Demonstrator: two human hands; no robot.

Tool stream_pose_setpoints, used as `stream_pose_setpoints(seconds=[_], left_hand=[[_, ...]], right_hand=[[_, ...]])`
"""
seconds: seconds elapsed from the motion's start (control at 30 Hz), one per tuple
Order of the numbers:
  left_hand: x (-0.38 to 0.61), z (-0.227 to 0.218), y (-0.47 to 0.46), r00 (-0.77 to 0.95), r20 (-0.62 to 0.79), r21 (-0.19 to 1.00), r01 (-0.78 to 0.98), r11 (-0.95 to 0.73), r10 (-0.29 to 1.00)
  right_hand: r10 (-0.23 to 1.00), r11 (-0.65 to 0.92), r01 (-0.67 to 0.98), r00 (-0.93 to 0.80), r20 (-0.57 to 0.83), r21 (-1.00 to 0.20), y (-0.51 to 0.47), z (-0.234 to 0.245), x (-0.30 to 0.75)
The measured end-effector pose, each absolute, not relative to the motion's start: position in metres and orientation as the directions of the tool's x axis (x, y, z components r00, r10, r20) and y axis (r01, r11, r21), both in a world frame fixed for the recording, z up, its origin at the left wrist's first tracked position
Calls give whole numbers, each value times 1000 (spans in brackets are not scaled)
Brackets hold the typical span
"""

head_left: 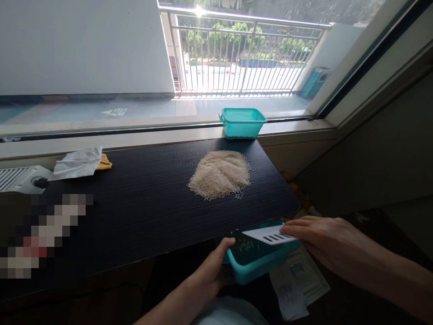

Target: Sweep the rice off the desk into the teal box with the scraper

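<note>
My left hand (pixel 216 266) grips the left end of a teal plastic container (pixel 255 271), which is held just below the table's front edge. A few rice grains show inside it. In my right hand (pixel 311 230) is a white slotted spatula (pixel 270 235), its blade lying over the container's opening. A heap of rice (pixel 221 174) rests on the dark table, with loose grains around its right and lower sides. A second teal container (pixel 244 124) stands at the back corner beside the window, with a thin layer of something pale at its bottom.
The dark wood-grain table (pixel 145 207) ends in a rounded corner at right. At the back left lie a white cloth or wrapper (pixel 78 162) and a yellow piece (pixel 104 162), near a white device with a black knob (pixel 39 182). Papers (pixel 299 284) lie below the container.
</note>
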State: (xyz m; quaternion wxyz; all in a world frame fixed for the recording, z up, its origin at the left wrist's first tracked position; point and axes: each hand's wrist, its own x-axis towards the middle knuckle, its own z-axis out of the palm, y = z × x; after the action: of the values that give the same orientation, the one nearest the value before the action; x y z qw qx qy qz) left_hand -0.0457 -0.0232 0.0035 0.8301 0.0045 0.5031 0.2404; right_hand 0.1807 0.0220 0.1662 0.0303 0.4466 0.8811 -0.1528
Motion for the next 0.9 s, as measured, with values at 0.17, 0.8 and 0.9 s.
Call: stream_pose_setpoints(seconds=[0.17, 0.8, 0.9], left_hand=[[-45, 5, -24, 353, -844, 250, -409, 878, 404], [-45, 5, -23, 369, -828, 260, -416, 871, 423], [-44, 9, -23, 362, -832, 260, -416, 871, 421]], right_hand=[[775, 588, 776, -621, -117, -227, 45, 160, 165], [949, 240, 969, -223, -224, 55, 123, 179, 183], [963, 173, 977, -140, -230, 126, 143, 177, 183]])
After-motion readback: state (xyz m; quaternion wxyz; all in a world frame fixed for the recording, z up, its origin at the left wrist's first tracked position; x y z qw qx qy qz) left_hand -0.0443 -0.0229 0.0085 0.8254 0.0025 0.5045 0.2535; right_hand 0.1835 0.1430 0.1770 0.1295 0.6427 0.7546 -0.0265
